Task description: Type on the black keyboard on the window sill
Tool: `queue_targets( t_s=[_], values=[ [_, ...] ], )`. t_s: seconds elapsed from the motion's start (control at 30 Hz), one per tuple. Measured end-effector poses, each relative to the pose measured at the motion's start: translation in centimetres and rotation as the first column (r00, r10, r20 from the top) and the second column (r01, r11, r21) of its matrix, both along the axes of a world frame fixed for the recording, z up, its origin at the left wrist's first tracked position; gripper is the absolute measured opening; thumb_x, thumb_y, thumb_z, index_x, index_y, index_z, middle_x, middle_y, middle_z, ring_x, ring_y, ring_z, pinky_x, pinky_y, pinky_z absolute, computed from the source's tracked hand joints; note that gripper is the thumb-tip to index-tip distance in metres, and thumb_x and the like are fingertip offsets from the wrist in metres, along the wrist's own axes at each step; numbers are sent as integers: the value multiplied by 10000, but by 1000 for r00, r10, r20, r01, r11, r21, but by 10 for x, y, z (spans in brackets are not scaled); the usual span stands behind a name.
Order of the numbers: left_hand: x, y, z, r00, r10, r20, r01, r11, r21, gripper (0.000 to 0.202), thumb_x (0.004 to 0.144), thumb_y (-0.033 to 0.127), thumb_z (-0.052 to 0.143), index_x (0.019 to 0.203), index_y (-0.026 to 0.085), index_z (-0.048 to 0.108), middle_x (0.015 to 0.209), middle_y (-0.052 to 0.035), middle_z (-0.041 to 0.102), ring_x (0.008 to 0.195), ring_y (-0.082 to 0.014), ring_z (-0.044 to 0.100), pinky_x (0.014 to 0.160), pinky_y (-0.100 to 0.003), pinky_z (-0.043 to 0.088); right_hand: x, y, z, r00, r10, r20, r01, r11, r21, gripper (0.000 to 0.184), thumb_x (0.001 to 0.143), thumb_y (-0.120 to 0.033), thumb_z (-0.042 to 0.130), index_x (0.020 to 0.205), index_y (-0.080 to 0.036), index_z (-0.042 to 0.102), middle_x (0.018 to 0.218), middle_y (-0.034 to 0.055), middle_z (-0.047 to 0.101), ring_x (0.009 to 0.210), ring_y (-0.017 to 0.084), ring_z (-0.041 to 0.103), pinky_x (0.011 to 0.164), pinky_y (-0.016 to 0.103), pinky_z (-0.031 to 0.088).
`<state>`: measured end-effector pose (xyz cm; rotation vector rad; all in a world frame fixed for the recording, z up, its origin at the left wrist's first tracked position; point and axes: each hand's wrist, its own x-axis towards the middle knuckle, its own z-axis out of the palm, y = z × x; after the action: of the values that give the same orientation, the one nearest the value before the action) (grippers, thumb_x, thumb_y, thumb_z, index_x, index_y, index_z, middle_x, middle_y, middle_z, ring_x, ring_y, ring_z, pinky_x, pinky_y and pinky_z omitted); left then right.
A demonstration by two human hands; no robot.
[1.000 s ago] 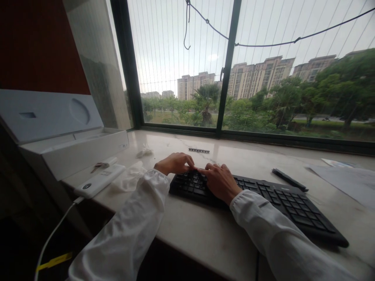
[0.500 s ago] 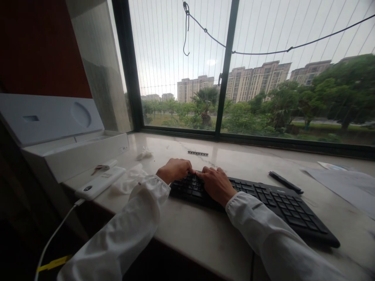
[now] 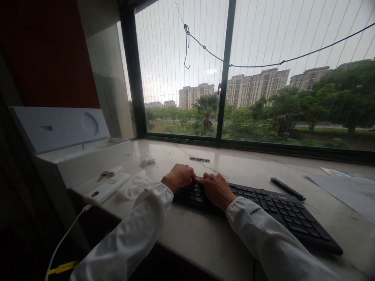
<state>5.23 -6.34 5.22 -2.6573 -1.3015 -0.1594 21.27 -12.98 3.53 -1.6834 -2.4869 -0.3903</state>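
Note:
My left hand (image 3: 179,176) and my right hand (image 3: 217,189) rest side by side on the left end of a black keyboard (image 3: 278,208). The fingers of both are bent down onto the keys, fingertips nearly touching each other, and neither holds anything. Both arms wear white sleeves. The keyboard lies slanted on a pale marble sill (image 3: 205,238) in front of a large window.
An open white box (image 3: 88,160) stands at the left, with a white power bank (image 3: 106,189) on a cable (image 3: 63,242) beside it. Crumpled tissues (image 3: 134,185) lie near my left arm. A small dark strip (image 3: 199,159), a black pen-like bar (image 3: 287,189) and sheets of paper (image 3: 348,189) lie farther off.
The view has tilted up slightly, so everything sits lower in the picture. My hands stay on the same keys, with the fingers drawn a little closer together.

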Motion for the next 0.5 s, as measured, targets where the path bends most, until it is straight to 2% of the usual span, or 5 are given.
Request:
queue_targets(
  t_s=[0.07,0.2,0.33,0.43,0.5],
  values=[
    [2,2,-2,1000,9,28,-9,1000,9,303,783,249,469,931,322,722,913,-62,702,824,-222,637,742,-326,472,0,0,0,1000,-9,1,9,1000,-6,349,845,-109,388,1056,-263,620,996,67,595,898,181,546,745,329,295],
    [-4,10,-10,983,48,179,-40,998,-48,370,743,168,475,960,358,706,936,0,703,874,-175,624,794,-274,467,3,0,-1,1000,-10,-23,11,999,44,350,831,-106,394,1037,-268,626,961,56,600,875,183,540,755,345,282],
    [-18,20,-18,928,153,339,-158,987,-12,461,725,81,427,983,347,701,987,33,694,957,-158,600,868,-267,449,6,1,-3,998,-54,-39,57,994,98,366,842,-126,384,1122,-253,582,1034,79,577,921,195,512,771,349,274],
    [-28,26,-21,885,228,407,-260,965,24,476,717,61,416,958,347,709,1006,41,689,998,-173,590,907,-304,439,5,1,-7,993,-47,-110,62,988,140,382,902,-250,345,1256,-298,479,1153,80,529,991,209,476,799,360,276],
    [-34,30,-23,864,277,421,-313,950,17,457,719,70,425,947,341,714,1013,35,688,1010,-183,587,913,-313,440,3,2,-10,985,-23,-172,47,990,132,385,928,-391,286,1247,-324,491,1189,67,512,1033,221,448,826,378,277]
  ],
)
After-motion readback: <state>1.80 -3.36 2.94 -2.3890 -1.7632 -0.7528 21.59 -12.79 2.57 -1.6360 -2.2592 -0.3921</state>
